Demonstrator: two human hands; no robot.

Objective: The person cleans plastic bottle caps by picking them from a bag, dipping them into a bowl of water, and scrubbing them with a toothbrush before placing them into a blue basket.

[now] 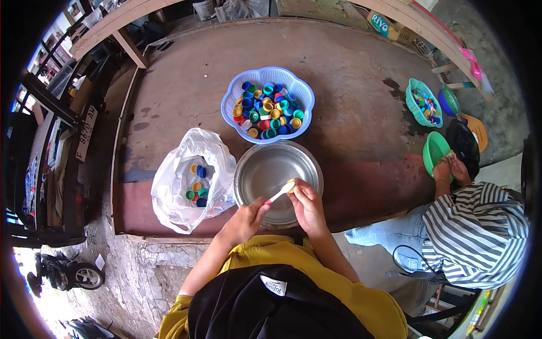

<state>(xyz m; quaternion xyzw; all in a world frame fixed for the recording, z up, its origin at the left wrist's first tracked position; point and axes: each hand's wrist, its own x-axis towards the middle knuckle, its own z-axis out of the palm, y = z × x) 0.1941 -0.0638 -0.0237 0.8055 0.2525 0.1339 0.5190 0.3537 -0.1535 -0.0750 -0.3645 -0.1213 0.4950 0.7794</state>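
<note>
Just above round metal bowl (pixel 259 169) — slim pink-white tool (pixel 279 193), yellow cap (pixel 292 181)

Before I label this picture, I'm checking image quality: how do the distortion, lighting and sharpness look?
Head view: strong fisheye distortion bows the table, with black corners; in the same view, bright light washes out patches at far left, and soft sheen shows inside the metal bowl; also in the head view, the white-tipped tool is too small for fine detail.
</note>
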